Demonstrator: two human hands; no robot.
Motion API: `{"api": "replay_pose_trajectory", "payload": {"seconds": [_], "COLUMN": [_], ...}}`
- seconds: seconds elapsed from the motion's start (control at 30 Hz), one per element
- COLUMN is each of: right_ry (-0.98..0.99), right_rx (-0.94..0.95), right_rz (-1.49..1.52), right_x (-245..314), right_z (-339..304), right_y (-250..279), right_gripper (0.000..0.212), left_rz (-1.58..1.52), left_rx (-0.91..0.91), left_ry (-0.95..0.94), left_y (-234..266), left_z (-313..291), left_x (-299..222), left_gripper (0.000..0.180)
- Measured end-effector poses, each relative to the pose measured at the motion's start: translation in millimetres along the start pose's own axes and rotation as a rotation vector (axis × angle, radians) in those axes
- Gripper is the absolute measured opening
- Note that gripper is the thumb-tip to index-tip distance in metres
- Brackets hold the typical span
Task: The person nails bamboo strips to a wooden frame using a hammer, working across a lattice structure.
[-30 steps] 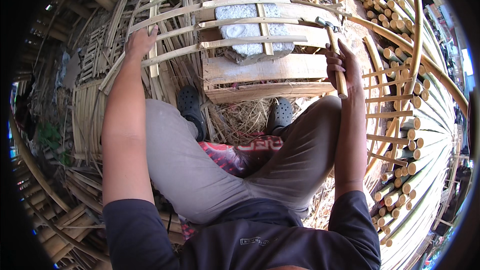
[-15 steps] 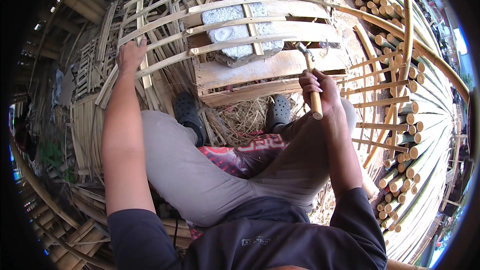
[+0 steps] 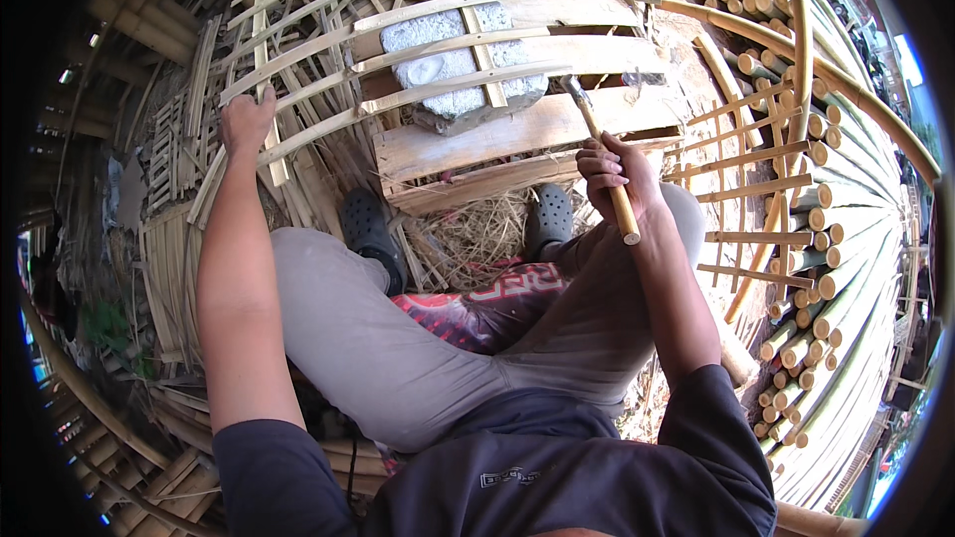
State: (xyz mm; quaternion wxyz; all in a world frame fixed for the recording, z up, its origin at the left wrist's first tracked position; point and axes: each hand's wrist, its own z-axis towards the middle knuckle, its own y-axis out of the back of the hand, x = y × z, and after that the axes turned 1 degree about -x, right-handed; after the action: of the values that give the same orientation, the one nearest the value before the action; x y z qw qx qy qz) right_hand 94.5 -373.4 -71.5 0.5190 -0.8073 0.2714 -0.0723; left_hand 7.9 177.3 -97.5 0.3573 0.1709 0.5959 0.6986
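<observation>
Hammer with a slim pale wooden handle and grey metal head (image 3: 590, 119) is shifting leftward: a second ago its head was hovering by the right end of the pale slatted wooden crate (image 3: 477, 143), and now it is showing over the crate's top, just beside the right tip of the nearest bamboo strip. Whether it is touching the wood or hanging above it, I cannot tell. The right hand (image 3: 627, 174) is keeping its fingers wrapped firmly around the lower handle, butt end pointing toward the body. The left hand (image 3: 248, 125), meanwhile, is staying closed on the left part of the pale split-bamboo lattice (image 3: 438, 8), its underside fingers hidden. That lattice is stretching from this grip across the crate, its strips passing over a rough, light-grey block of stone (image 3: 430, 70) that is sitting on the crate's slats. The change is bringing the hammer nearer the lattice, so the tool and the steadied bamboo are, in my judgement, now sharing a tighter working area.
</observation>
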Motion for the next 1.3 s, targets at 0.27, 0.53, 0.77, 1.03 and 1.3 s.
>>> {"api": "replay_pose_trajectory", "payload": {"seconds": [0.27,0.53,0.77,1.03,1.3], "right_ry": [0.060,0.053,-0.001,-0.021,0.055], "right_rx": [-0.052,-0.044,0.056,0.082,-0.003], "right_rz": [-0.033,-0.077,-0.124,-0.113,-0.097], "right_x": [5,3,0,-5,4], "right_z": [0,6,7,10,14], "right_y": [6,5,6,9,6], "right_gripper": [0.034,0.035,0.034,0.035,0.038], "left_rz": [-0.023,-0.009,-0.008,0.036,0.046], "left_rx": [0.016,0.011,0.057,0.058,-0.113], "left_ry": [0.011,-0.010,0.038,-0.013,0.025], "left_y": [2,-9,-15,-24,-17], "left_z": [-2,10,15,2,-18], "left_x": [-14,7,15,16,-8], "left_gripper": [0.060,0.061,0.062,0.065,0.053]}}
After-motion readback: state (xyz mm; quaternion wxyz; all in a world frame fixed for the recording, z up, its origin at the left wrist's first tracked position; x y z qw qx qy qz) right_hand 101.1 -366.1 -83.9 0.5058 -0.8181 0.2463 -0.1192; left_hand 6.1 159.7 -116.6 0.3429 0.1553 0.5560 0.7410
